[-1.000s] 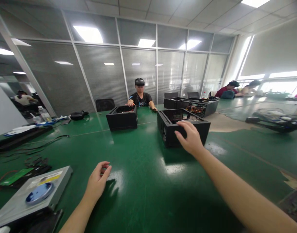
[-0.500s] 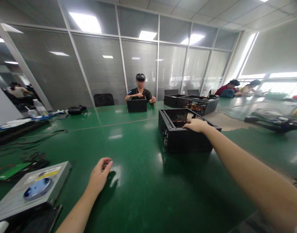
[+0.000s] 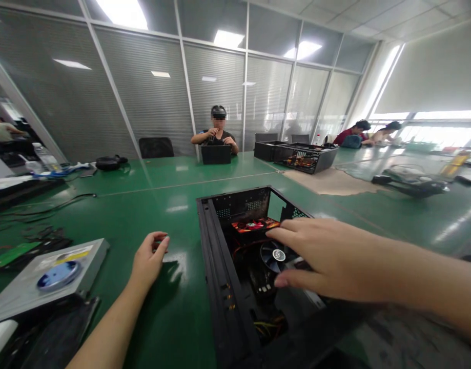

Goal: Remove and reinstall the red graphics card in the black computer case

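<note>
A black open computer case [image 3: 229, 266] lies on the green table in front of me. Inside it show a round cooling fan [image 3: 277, 255] and a red-and-black graphics card [image 3: 254, 224]. My right hand [image 3: 315, 251] reaches over the case from the right, holding nothing, thumb and fingers apart around the fan's right side; I cannot tell whether it touches anything. My left hand [image 3: 150, 256] hovers at or just above the tabletop left of the case. Its fingers are loosely curled, with a gap to the thumb and nothing in them.
At left lie a silver optical drive [image 3: 54, 277] and a green circuit board [image 3: 14, 254]. Two more cases [image 3: 315, 159] stand at the back right near a brown sheet [image 3: 327, 182]. Across the table a person [image 3: 219, 128] handles a dark box [image 3: 216, 155].
The computer case has come nearer to me and turned. My right hand has left its near edge and now hangs over the interior. My left hand keeps its pose.
</note>
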The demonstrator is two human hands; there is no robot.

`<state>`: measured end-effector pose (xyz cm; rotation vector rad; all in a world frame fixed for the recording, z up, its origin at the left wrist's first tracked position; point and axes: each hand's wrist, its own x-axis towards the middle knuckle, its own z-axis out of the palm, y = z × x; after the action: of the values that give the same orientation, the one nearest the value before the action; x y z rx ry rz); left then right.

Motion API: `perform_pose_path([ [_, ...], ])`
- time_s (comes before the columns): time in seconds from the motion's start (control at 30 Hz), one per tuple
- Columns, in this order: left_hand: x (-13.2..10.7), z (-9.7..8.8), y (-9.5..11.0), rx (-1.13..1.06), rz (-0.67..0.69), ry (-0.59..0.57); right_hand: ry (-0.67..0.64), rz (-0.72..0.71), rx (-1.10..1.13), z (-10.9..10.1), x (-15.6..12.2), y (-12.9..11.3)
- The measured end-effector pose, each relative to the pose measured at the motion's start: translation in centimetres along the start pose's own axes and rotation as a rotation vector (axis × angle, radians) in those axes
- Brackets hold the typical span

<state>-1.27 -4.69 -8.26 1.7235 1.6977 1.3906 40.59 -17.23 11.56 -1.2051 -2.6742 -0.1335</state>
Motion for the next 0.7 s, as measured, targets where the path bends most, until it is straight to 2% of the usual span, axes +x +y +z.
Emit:
perform_pose_path([
  [0.1,-0.2,-0.1,0.1,-0.016,0.023,0.001,-0.092,-0.063,0.025,0.0,4.6,1.9],
  [0.2,-0.1,-0.2,0.3,-0.015,0.040,0.003,-0.247,-0.036,0.024,3.2,9.5,4.5],
  [0.3,0.0,-0.1,0.6,0.020,0.045,-0.011,-0.467,-0.019,-0.085,6.5,12.4,6.4],
  [0.37,0.0,0.1,0.8,0.048,0.052,-0.037,-0.558,-0.083,-0.137,7.5,13.2,7.2],
  [0.43,0.0,0.4,1.0,0.053,0.054,-0.065,-0.584,-0.144,-0.154,7.6,13.3,7.5],
  [0.6,-0.2,1.4,1.8,0.048,0.049,-0.138,-0.584,-0.191,-0.272,6.6,12.4,6.5],
  [0.7,-0.4,1.5,2.2,0.083,0.060,-0.164,-0.488,-0.184,-0.296,6.2,12.2,6.5],
])
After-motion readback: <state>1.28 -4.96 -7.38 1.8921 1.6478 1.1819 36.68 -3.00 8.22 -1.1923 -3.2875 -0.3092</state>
